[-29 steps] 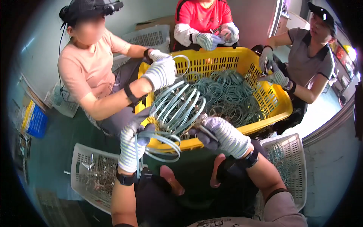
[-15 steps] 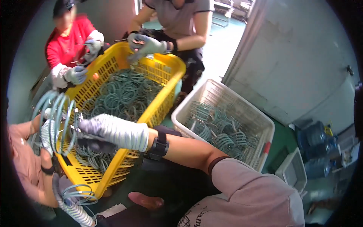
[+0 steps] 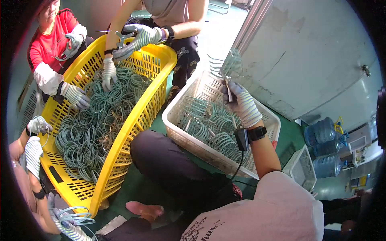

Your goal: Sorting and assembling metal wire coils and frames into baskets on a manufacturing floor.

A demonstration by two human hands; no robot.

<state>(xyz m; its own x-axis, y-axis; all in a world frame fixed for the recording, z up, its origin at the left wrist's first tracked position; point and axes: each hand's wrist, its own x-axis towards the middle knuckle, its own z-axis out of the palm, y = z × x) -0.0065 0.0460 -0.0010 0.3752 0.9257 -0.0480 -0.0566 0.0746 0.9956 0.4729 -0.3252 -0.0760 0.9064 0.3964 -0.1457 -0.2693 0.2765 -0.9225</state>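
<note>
Floor: dull green, with big blue bottles far to the right.
Wall: pale grey, with dark marks, on the far right.
White basket: right of the person's leg, with more rings on sticks inside.
Yellow basket: to the left, full of tangled blue-green rings, with other people's gloves around it.
Right hand: striped glove, fingers curled around the metal end of a ring bundle.
Ring bundle: above the white basket's far side; its metal end points near, its rings far. They are blurry, so I cannot tell which way the row runs.
Left hand: near left, fingers bent, holding blue loops that stick out right.
</note>
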